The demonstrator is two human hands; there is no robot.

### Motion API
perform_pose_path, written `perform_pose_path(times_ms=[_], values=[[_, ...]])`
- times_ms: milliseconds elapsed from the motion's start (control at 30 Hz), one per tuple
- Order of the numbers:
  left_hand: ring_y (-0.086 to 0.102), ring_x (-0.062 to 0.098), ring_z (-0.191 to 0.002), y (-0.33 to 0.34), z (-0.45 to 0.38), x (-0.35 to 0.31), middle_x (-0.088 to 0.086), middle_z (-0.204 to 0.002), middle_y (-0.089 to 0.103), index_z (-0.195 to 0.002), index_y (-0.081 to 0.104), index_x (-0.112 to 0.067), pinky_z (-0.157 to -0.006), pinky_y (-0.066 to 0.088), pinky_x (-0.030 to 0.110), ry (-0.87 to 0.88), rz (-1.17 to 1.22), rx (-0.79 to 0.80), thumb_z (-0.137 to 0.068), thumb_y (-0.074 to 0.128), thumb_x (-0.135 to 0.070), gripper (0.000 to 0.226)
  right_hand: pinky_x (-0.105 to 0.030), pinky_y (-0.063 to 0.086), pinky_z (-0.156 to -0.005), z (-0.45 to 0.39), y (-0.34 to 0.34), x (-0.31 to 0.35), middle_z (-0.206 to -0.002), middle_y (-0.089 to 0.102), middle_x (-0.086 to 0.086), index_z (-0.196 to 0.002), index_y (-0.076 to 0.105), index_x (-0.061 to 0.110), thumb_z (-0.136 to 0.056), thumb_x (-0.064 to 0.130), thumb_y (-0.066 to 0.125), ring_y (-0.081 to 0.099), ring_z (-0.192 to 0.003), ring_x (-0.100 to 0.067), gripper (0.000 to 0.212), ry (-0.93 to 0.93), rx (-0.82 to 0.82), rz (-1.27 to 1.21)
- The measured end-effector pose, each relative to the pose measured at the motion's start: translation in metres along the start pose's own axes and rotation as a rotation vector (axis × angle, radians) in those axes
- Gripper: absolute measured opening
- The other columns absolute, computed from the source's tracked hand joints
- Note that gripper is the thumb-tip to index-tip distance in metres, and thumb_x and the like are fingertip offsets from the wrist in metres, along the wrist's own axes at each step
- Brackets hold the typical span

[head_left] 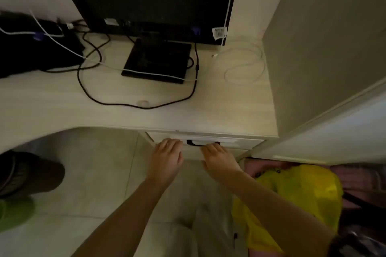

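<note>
Black drawer handle (pixel 201 143) lying left-right; left hand (pixel 166 157), right hand (pixel 219 159) at ends

I see bare floor (pixel 94 173) left of the drawer (pixel 231 143), open room beside my left hand (pixel 167 158). On the right my right hand (pixel 221 160) is hemmed in: a yellow bag (pixel 302 190) lies just beside it and a white panel (pixel 313 137) juts out above the bag. The desk (pixel 62 108) edge overhangs the drawer, and a black cable (pixel 133 104) loops across its front.
</note>
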State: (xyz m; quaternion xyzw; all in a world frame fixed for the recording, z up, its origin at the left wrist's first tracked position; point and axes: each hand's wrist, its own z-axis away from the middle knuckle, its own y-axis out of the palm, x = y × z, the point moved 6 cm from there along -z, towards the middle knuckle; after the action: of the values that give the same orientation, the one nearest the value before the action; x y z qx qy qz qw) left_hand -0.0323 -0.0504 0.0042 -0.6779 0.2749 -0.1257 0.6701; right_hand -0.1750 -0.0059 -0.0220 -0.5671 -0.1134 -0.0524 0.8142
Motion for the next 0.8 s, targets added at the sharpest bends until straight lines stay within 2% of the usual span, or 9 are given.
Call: perform_pose_path(times_ms=[33,133,300,500,800], values=[[0.062,0.023,-0.102,0.007,0.0,0.002,0.002,-0.104,0.068,-0.106,0.065,-0.013,-0.088,0.051,0.033,-0.007,0.001,0.033,-0.085,0.042,-0.025,0.033,-0.044,0.042,-0.1,-0.006,0.009,-0.001,-0.129,0.052,-0.016,-0.128,0.048,0.005,-0.093,0.021,0.045,0.048,-0.12,-0.035,0.039,0.002,0.045,-0.012],[0.057,0.025,-0.116,0.027,0.001,0.01,0.005,-0.12,0.064,-0.116,0.062,-0.012,-0.099,0.047,0.038,-0.032,-0.013,-0.01,-0.088,0.042,-0.026,0.037,-0.043,0.038,-0.104,-0.025,0.028,-0.005,-0.134,0.048,-0.018,-0.131,0.044,0.002,-0.094,0.018,0.041,0.044,-0.125,-0.035,0.04,-0.004,0.09,-0.008],[0.045,0.025,-0.131,0.046,-0.011,0.019,0.005,-0.138,0.053,-0.127,0.056,-0.012,-0.107,0.041,0.043,-0.049,-0.007,0.013,-0.089,0.041,-0.025,0.043,-0.041,0.033,-0.109,-0.056,0.053,-0.012,-0.139,0.042,-0.017,-0.138,0.036,0.002,-0.096,0.015,0.038,0.037,-0.131,-0.033,0.044,0.049,0.185,-0.029],[0.039,0.024,-0.134,0.058,-0.01,0.021,0.007,-0.14,0.05,-0.13,0.054,-0.01,-0.108,0.04,0.045,-0.045,0.027,-0.011,-0.089,0.041,-0.021,0.044,-0.041,0.031,-0.111,-0.072,0.073,-0.017,-0.141,0.039,-0.018,-0.14,0.031,0.003,-0.094,0.013,0.04,0.036,-0.131,-0.035,0.048,0.122,0.259,-0.04],[0.039,0.025,-0.135,0.066,-0.009,0.023,0.009,-0.142,0.047,-0.138,0.046,-0.009,-0.109,0.038,0.044,-0.034,0.034,-0.028,-0.089,0.051,-0.016,0.049,-0.044,0.037,-0.106,-0.066,0.076,-0.015,-0.137,0.042,-0.022,-0.136,0.037,0.0,-0.087,0.005,0.044,0.042,-0.125,-0.038,0.05,0.13,0.252,-0.024]])
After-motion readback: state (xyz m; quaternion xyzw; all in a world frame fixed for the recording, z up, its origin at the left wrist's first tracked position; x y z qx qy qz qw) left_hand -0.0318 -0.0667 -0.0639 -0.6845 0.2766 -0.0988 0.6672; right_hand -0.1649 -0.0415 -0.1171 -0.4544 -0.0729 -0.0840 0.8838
